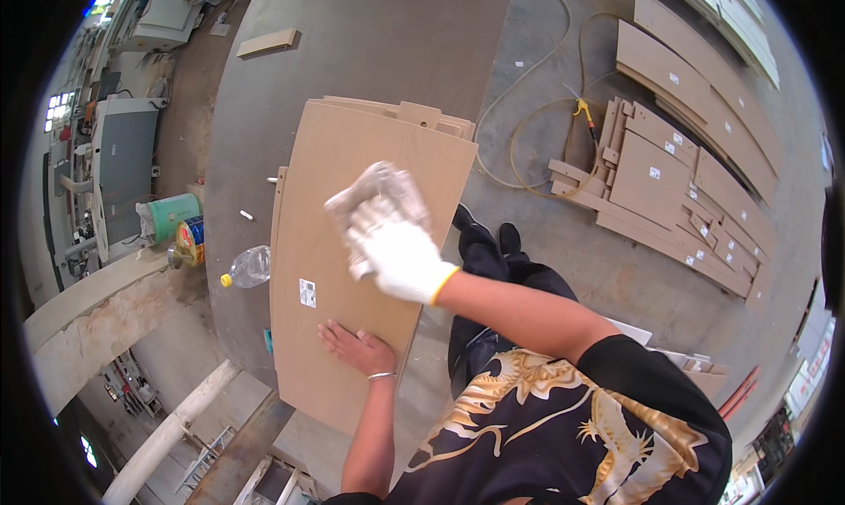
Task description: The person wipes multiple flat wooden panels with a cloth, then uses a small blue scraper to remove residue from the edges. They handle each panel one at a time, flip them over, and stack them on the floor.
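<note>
A light brown wooden panel lies on top of a stack of similar boards. On its lower part my bare left hand rests flat, fingers stretched, with a silvery bracelet at the wrist. My right hand, in a white knitted glove with a yellow cuff, presses a crumpled, greyish-pink rag against the middle of the panel. Motion blurs the glove and rag, and part of the cloth is hidden under the fingers. Close to the left hand, a white printed label sticks to the panel.
The stack stands on a dark grey table. Left of it lie a clear plastic bottle with a yellow cap and a small white stick. A wooden strip lies farther off. Labelled boards and an air gun with its hose are at right.
</note>
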The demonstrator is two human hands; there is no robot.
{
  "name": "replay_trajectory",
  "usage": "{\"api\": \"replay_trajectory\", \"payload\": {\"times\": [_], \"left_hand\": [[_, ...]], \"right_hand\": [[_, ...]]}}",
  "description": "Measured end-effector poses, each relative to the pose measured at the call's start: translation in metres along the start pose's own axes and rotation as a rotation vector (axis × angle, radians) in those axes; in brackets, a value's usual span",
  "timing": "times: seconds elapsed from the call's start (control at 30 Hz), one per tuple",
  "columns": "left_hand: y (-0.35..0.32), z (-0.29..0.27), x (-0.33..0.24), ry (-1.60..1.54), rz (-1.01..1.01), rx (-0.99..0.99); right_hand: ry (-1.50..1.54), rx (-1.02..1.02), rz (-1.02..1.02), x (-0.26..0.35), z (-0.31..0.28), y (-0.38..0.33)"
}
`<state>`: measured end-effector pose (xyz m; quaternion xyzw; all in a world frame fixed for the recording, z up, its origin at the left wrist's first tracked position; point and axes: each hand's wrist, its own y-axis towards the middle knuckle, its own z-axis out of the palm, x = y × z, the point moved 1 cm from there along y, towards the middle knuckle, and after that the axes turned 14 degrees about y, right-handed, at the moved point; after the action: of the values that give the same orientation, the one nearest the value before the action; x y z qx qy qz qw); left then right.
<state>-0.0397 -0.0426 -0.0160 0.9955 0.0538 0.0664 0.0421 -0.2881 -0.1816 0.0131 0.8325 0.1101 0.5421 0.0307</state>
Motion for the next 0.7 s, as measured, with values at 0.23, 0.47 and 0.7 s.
{"api": "replay_trajectory", "payload": {"times": [0.23, 0.47, 0.7], "left_hand": [[0.000, -0.008, 0.002, -0.024, -0.015, 0.060], [0.014, -0.015, -0.009, -0.073, -0.012, 0.035], [0.039, -0.014, -0.011, -0.129, -0.033, 0.025]], "right_hand": [[0.587, 0.196, -0.066, 0.034, -0.071, 0.036], [0.596, -0.637, 0.767, -0.066, -0.174, -0.021], [0.737, -0.528, 0.821, -0.089, -0.164, -0.021]]}}
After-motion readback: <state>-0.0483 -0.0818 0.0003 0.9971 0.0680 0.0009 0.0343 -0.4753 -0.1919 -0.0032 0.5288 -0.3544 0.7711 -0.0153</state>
